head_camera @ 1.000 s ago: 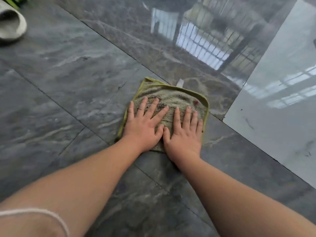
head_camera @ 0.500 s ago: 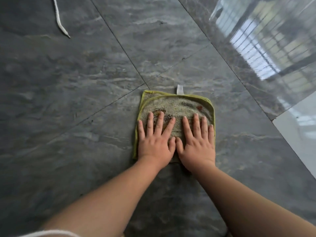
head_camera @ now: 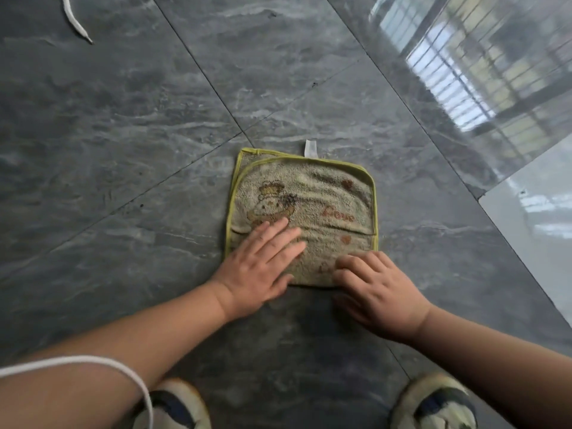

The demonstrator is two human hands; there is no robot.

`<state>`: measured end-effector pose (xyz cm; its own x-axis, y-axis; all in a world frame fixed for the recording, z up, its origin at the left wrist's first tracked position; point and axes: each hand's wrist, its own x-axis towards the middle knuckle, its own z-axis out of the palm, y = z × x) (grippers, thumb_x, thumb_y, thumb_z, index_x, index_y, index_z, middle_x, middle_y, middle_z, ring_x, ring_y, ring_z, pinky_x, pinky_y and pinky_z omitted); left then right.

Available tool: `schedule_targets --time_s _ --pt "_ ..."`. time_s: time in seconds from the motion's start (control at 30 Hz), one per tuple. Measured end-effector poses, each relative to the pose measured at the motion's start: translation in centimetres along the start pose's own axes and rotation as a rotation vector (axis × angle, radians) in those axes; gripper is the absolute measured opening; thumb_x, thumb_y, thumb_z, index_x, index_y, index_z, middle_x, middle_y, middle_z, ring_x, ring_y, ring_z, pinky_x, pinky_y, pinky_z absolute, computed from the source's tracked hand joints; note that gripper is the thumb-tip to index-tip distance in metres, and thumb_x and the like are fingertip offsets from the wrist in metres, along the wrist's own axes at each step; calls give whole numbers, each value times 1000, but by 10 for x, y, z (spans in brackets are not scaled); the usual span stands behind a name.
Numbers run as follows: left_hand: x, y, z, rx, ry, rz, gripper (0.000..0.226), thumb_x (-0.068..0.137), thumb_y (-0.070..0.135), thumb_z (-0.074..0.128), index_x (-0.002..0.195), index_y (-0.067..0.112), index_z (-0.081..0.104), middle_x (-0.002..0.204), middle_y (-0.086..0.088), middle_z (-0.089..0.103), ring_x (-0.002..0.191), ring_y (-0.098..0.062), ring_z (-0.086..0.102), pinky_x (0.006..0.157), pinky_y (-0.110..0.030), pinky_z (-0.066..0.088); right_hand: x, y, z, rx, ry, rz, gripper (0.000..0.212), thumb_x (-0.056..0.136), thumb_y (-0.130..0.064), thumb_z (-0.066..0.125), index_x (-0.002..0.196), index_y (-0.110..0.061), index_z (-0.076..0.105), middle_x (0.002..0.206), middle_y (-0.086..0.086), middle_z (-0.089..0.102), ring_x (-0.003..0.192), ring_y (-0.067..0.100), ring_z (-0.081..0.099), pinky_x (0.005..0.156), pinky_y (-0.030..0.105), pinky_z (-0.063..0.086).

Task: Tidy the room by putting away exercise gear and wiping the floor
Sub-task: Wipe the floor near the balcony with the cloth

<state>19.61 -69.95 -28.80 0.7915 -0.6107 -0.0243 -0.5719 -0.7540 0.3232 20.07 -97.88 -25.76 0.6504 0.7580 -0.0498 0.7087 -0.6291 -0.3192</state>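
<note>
I see the folded green terry cloth with yellow-green piping (head_camera: 305,209) lying flat on the dark grey marble-tile floor (head_camera: 123,150), its white tag (head_camera: 310,149) at the far edge. My left hand (head_camera: 261,269) lies flat on its near left part, fingers straight. My right hand (head_camera: 376,291) rests at the near right corner, fingers bent, fingertips on the cloth. Bare tile surrounds every edge. A white cord end (head_camera: 75,21) lies far left; two slippers (head_camera: 173,407) sit near me.
</note>
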Motion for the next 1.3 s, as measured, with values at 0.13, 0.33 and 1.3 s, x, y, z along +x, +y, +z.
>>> schedule_targets --time_s 0.13,0.33,1.3 --pt "-24 -23 -7 -44 -21 137 37 93 41 60 119 15 62 125 -6 60 127 -27 50 106 -45 41 -18 14 5 -14 -112 72 33 91 -39 60 114 -16 62 114 5 60 99 29 57 83 42 47" --pt "-47 -47 -16 -52 -81 123 31 90 36 62 116 19 58 115 -3 58 114 -27 54 99 -41 46 -14 19 9 15 -71 87 20 96 -26 55 108 -12 61 109 9 59 91 33 55 81 46 52" --pt "100 -126 -73 -478 45 -716 20 88 21 70 106 24 63 109 2 59 100 -23 58 91 -30 45 122 96 -46 358 52 873 32 90 -25 64 120 -16 61 120 10 58 111 29 56 88 29 38"
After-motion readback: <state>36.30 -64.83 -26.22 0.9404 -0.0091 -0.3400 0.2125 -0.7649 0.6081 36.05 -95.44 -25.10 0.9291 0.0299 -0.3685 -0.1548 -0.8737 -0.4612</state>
